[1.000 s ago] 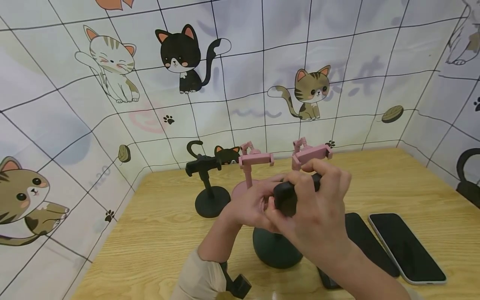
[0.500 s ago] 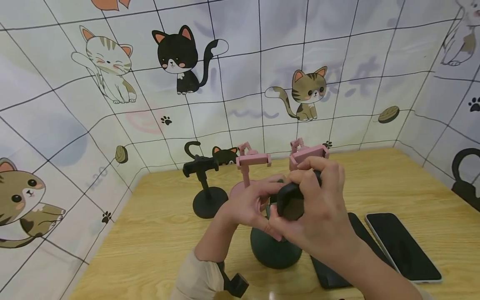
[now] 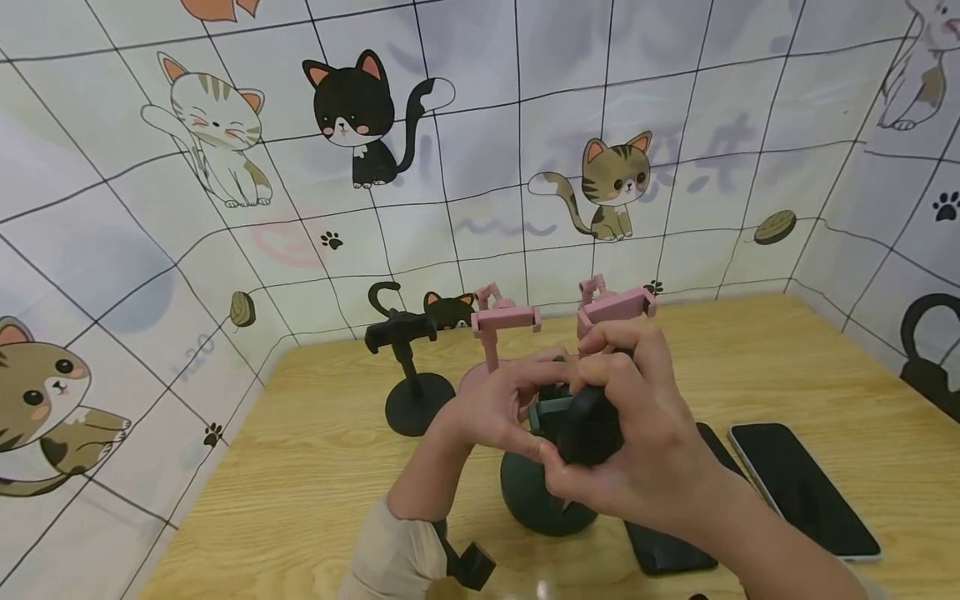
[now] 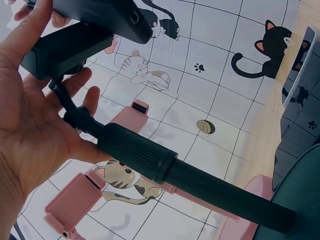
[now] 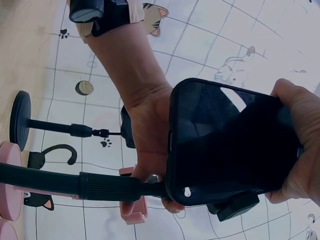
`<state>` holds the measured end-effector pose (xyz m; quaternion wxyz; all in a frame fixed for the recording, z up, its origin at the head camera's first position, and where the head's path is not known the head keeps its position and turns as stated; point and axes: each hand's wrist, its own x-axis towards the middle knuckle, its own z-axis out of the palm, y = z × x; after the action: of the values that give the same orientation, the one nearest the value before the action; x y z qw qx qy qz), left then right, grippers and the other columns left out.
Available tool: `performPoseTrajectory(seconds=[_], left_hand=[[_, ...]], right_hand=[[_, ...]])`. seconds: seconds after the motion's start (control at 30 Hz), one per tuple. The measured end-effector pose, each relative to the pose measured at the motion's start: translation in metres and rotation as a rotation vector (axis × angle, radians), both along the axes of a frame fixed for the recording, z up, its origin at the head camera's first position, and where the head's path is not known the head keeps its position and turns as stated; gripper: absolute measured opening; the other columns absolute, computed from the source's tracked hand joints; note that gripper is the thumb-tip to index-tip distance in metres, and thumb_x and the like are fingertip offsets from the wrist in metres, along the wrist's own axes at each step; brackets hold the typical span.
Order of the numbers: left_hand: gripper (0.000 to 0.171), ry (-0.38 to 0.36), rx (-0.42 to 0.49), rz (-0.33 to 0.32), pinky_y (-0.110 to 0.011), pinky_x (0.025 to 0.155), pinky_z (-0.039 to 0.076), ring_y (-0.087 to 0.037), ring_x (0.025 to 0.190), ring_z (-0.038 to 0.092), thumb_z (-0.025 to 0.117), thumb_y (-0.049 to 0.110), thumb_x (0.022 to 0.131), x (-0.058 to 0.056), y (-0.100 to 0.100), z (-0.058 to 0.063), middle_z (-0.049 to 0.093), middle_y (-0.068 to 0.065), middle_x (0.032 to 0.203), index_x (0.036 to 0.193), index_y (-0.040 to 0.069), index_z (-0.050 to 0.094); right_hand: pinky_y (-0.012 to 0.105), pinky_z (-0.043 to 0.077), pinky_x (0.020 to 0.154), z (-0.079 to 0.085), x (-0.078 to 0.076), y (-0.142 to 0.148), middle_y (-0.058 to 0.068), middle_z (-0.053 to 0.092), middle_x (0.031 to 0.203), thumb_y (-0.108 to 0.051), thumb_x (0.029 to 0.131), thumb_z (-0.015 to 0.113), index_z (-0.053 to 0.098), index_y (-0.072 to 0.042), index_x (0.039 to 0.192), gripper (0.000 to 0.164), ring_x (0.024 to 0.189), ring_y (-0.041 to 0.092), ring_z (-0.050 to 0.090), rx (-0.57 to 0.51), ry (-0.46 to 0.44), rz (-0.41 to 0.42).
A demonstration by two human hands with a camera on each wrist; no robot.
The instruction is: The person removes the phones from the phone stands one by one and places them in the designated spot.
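Note:
In the right wrist view, my right hand [image 5: 300, 145] grips one end of a smartphone [image 5: 225, 145] in a black case, thumb and fingers on opposite edges. The phone lies against the clamp [image 4: 70, 50] of a dark green phone stand, overlapping it in both wrist views. My left hand [image 3: 495, 408] holds the clamp from the left, thumb along one side and fingers behind it. Below the clamp run the stand's ribbed collar [image 4: 137, 150] and pole. Its round base [image 3: 543, 500] rests on the table under both hands.
A black phone stand [image 3: 420, 404] and two pink stands, one left [image 3: 506, 318] and one right [image 3: 618, 308], stand behind the hands. At the right lie a black phone [image 3: 667, 542] and a pale-edged phone [image 3: 806, 487]. A cat-print cloth [image 3: 480, 125] backs the wooden table [image 3: 300, 500].
The phone in my right hand has tilted and its near end has dropped. More of the green clamp shows between the hands; the left hand has barely moved.

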<state>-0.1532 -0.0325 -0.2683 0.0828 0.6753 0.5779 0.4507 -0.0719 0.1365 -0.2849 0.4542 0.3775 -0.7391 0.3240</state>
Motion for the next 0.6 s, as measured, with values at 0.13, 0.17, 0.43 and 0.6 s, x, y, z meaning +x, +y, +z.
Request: performPoseTrajectory(seconds=[0.13,0.17,0.43,0.6], left_hand=[[0.082,-0.027,0.043,-0.038,-0.033,0.083,0.042,-0.021,0.094,0.040,0.058,0.060,0.074,0.001,0.003,-0.001,0.045,-0.013,0.101,0.115,-0.011,0.048],[0.082,-0.028,0.054,-0.037,-0.033,0.081,0.042,-0.021,0.092,0.040,0.058,0.059,0.075,0.002,0.004,-0.002,0.044,-0.012,0.099,0.115,-0.011,0.048],[0.069,-0.077,0.158,0.022,-0.037,0.089,0.040,-0.026,0.102,0.039,0.059,0.048,0.081,0.011,0.007,-0.013,0.044,-0.018,0.108,0.117,-0.010,0.046],[0.057,-0.032,0.239,0.195,-0.036,0.087,0.044,-0.024,0.108,0.043,0.056,0.041,0.085,0.025,0.008,-0.021,0.044,-0.017,0.117,0.123,0.000,0.046]], right_hand=[[0.035,0.039,0.078,0.006,0.002,0.000,0.019,0.040,0.114,-0.024,0.049,0.084,0.054,-0.004,0.103,0.064,0.101,0.032,0.037,-0.008,0.006,0.040],[0.037,0.039,0.079,0.007,0.003,0.000,0.019,0.040,0.114,-0.024,0.049,0.083,0.054,-0.004,0.103,0.064,0.102,0.032,0.037,-0.006,0.005,0.040],[0.035,0.039,0.083,0.012,0.008,0.003,0.018,0.040,0.116,-0.021,0.049,0.084,0.054,-0.003,0.102,0.063,0.106,0.032,0.038,-0.014,-0.033,0.073],[0.037,0.039,0.083,0.002,0.002,0.009,0.022,0.041,0.116,-0.022,0.045,0.085,0.054,-0.003,0.100,0.066,0.106,0.035,0.038,-0.025,-0.025,0.116]])
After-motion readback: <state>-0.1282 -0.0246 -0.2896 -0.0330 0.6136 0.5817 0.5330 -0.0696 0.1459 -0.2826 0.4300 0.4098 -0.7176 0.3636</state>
